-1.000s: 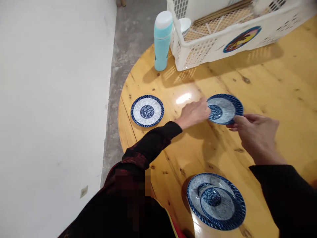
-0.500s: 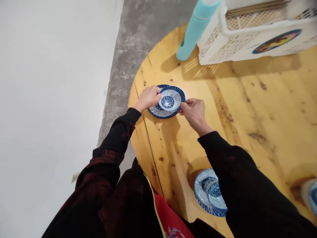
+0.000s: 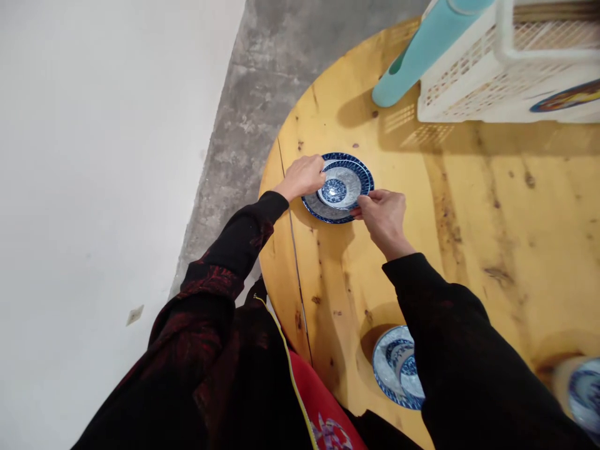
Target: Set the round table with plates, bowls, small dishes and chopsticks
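Observation:
A small blue-and-white dish [image 3: 347, 178] with a patterned centre is held by both hands over a larger blue-rimmed plate [image 3: 323, 211]. My left hand [image 3: 304, 176] is closed on the dish's left edge, its fingertips partly hidden. At the lower right edge, my right hand [image 3: 385, 215] pinches the rim between thumb and fingers. The plate lies flat on the table near its left rounded end. Whether the dish touches the plate cannot be made out.
On the wooden table [image 3: 469, 237], a white basket [image 3: 464, 81] and a turquoise cylinder [image 3: 417, 56] stand at the back right. Another patterned plate [image 3: 387, 369] with a bowl [image 3: 409, 369] on it is partly behind my right sleeve. Blurred blue-and-white crockery [image 3: 584, 394] sits lower right.
The view has shifted, so the table and its things appear farther right. The dish now sits lower and more to the left over the plate; both hands keep hold of it.

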Motion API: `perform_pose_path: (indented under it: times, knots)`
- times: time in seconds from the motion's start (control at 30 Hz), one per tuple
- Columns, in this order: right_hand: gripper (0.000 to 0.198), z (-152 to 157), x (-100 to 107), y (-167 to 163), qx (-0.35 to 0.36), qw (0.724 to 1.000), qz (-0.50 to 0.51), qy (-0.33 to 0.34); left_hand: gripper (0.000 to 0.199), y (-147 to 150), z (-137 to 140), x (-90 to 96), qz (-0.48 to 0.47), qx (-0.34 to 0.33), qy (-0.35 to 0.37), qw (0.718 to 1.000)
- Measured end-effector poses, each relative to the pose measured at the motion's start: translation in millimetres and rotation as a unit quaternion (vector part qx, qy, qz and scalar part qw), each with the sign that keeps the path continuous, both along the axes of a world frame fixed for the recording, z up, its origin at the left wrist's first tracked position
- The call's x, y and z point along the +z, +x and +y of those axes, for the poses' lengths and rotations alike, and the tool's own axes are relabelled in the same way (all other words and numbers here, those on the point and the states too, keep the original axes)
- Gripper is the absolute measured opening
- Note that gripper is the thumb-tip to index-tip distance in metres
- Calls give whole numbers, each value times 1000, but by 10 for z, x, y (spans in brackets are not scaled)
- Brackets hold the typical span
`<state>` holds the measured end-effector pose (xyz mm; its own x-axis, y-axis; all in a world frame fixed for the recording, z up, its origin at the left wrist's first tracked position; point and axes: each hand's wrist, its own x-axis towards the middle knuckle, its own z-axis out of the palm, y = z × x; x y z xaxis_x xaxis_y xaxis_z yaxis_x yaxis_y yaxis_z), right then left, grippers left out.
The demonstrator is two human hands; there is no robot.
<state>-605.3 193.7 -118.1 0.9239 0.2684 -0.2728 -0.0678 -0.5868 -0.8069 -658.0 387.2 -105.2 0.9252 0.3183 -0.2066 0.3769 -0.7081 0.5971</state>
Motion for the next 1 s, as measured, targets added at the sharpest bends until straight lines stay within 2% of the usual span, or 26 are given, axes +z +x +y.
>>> perform_pose_path:
  times: [0.2, 0.4, 0.57, 0.7, 0.87, 1.0]
  knots:
    - [10, 8, 2, -14, -9, 1000, -3, 4, 17, 34, 7, -64, -10, -2, -6, 1000]
    - [10, 10, -1, -25, -11, 1000, 3, 13, 18, 46, 7, -36, 2, -10, 2, 1000]
    - [10, 13, -14, -20, -14, 1000, 6, 10, 15, 58, 1, -33, 0, 17, -24, 1000]
    - [9, -3, 22, -48, -13, 1000, 17, 19, 18, 37, -13, -26, -7, 15, -15, 1000]
    - [16, -156, 189, -129, -28, 999, 24, 36, 22, -107, 8, 94, -16, 45, -7, 999]
    - [16, -496, 446, -269, -49, 996, 17, 69, 25, -476, 43, 253, -47, 72, 8, 996]
